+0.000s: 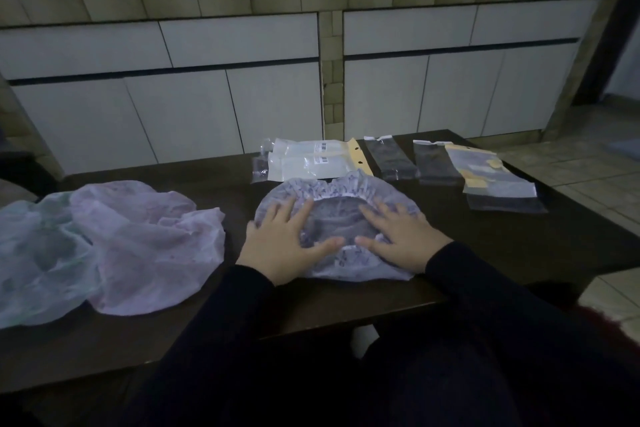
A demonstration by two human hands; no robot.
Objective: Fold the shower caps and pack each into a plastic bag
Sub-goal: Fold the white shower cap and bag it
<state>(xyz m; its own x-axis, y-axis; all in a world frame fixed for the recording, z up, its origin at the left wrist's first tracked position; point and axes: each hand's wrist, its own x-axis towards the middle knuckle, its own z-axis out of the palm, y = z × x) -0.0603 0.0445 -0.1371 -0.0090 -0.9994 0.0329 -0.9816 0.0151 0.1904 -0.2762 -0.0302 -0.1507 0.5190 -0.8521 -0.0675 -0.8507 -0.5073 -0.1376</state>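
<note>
Hands, left (282, 242) and right (398, 239), lay flat, fingers straight, gripping nothing, smoothing a shower cap (334, 224) on the tabletop (519, 246); folding seemed barely begun, bags (391, 159) waiting beyond.

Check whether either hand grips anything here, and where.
Nothing is gripped. Both the left hand and right hand lie flat, fingers spread, pressing the cap near its elastic opening.

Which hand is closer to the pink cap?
Left. The left hand presses the patterned cap on the side toward the pink cap; the right hand lies farther right.
</note>
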